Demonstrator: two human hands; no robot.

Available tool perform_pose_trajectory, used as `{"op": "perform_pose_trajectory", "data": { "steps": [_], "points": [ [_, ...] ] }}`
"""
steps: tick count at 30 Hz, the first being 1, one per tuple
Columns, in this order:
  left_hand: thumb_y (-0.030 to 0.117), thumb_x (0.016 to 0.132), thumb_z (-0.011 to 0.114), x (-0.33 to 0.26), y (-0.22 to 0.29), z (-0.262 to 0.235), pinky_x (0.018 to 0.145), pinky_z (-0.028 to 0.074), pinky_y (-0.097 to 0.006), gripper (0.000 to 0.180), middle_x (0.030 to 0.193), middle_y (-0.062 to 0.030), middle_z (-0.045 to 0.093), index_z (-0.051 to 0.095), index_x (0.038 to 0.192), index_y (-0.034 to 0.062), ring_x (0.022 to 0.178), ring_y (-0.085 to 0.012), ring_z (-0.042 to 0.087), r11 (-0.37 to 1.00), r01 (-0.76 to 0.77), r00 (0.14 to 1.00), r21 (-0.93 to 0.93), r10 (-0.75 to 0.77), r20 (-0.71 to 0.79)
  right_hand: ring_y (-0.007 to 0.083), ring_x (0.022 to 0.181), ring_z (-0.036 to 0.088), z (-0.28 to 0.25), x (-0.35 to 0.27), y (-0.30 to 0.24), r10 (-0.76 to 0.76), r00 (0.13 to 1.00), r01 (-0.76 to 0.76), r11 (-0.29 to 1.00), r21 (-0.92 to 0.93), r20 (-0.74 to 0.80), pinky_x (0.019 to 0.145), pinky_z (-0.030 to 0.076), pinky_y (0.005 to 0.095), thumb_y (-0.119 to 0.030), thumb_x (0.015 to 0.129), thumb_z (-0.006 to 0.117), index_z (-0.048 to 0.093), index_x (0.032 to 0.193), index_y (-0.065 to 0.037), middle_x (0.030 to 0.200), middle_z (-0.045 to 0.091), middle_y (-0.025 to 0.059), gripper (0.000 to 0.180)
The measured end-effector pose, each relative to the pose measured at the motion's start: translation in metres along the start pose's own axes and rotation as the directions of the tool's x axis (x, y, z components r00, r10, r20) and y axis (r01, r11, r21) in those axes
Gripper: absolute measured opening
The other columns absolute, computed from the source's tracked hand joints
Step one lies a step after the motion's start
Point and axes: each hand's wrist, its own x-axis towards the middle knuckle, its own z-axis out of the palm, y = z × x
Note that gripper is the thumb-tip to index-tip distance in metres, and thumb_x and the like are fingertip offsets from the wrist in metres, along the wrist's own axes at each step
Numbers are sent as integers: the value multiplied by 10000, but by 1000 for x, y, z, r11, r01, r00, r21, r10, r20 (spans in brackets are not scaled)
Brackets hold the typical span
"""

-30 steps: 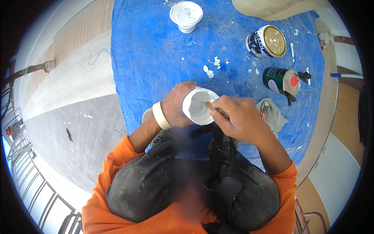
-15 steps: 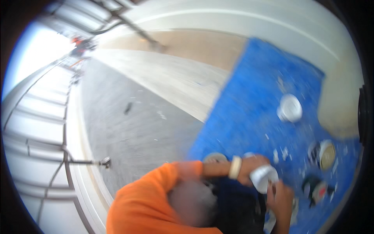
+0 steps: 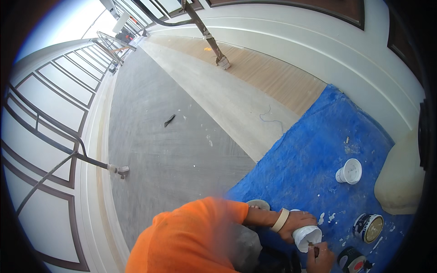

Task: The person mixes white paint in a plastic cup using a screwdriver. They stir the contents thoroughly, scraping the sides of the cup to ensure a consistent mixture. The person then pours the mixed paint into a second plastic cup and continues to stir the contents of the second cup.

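Observation:
My left hand (image 3: 298, 224), with a pale band at its wrist, comes from an orange sleeve and grips a white plastic cup (image 3: 306, 238) from its far side. The cup is tipped, its mouth facing my right hand (image 3: 321, 258). My right fingers are closed on a small tool with a brownish handle (image 3: 317, 250) at the cup's rim. Its working end is hidden, so I cannot tell its kind. Right of my hands are an open paint can (image 3: 368, 228) with a tan inside and a dark can (image 3: 350, 260) with a red spot.
Blue sheeting (image 3: 300, 168) with white splatters lies under the work. On it stands another white cup (image 3: 349, 171). A pale cream rounded object (image 3: 400, 177) is at the right. Scaffold legs stand on the floor at left (image 3: 119, 170) and far (image 3: 222, 63); a dark scrap (image 3: 169, 120) lies on grey flooring.
The view has shifted and sharpened, with the hands, cups and cans now lower in the picture. My left hand still holds the white cup, and my right hand remains at its mouth.

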Motion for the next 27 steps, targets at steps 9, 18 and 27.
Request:
{"op": "perform_pose_trajectory", "data": {
  "steps": [9,18,27],
  "points": [
    [312,639,830,31,11,-21,961,438,-506,808,1225,-212,552,473,1306,30,1130,-422,538,995,-63,996,-82,68,53,385,656,633,3,-4,14,-9,996,16,997,81,-90,588,486,450,-194,856,679,579,862,-45,713,633,171,179],
    [219,653,783,56,22,-23,980,443,-483,496,1073,-166,659,631,1095,52,991,-385,607,999,-1,974,45,-9,227,317,648,671,11,11,26,-58,965,106,978,180,-254,586,520,414,-168,869,668,597,943,-63,748,676,131,146],
    [237,619,848,27,14,-20,984,438,-473,715,1203,-201,576,546,1229,21,1122,-404,554,983,-63,996,175,51,69,330,645,664,20,7,12,-139,963,156,986,57,-231,536,504,435,-207,888,638,556,906,-69,707,663,125,162]
  ]
}}
